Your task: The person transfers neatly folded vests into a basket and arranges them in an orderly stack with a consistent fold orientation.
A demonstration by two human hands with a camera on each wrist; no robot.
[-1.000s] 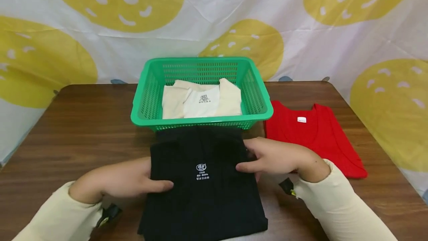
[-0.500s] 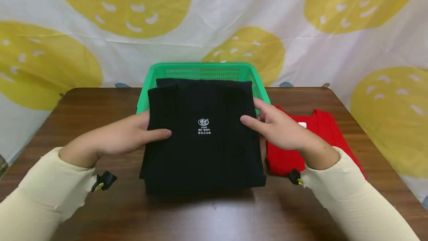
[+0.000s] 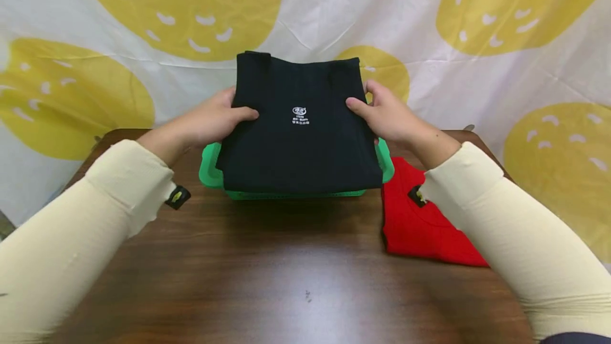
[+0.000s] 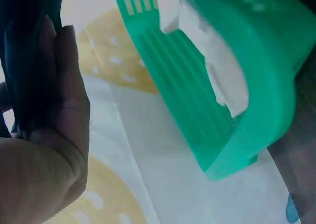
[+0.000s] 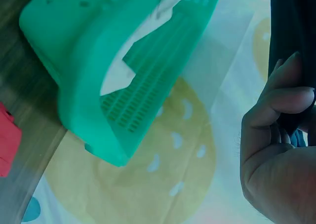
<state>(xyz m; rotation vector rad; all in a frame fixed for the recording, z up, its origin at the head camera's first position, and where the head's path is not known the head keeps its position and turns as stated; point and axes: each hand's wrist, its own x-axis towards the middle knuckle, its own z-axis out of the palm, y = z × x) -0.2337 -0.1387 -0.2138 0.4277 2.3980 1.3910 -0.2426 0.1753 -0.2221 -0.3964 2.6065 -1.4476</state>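
Observation:
A folded black shirt [image 3: 300, 148] with a small white print hangs over the green basket [image 3: 210, 166], hiding most of it in the head view. My left hand [image 3: 217, 116] grips the shirt's left edge, thumb on top and fingers underneath. On the opposite edge my right hand [image 3: 389, 113] holds it the same way. Both wrist views show the basket below the raised shirt, with a folded cream garment [image 4: 217, 61] lying inside. The fingers of my right hand [image 5: 281, 140] curl under the black cloth in the right wrist view.
A folded red garment [image 3: 420, 227] lies on the brown wooden table [image 3: 267, 264], right of the basket and partly behind my right sleeve. Behind the table hangs a white curtain [image 3: 315, 10] with large yellow shapes.
Both hands have lifted the black shirt off the table and carried it forward, from in front of the basket to above it. The cream garment is now hidden in the head view.

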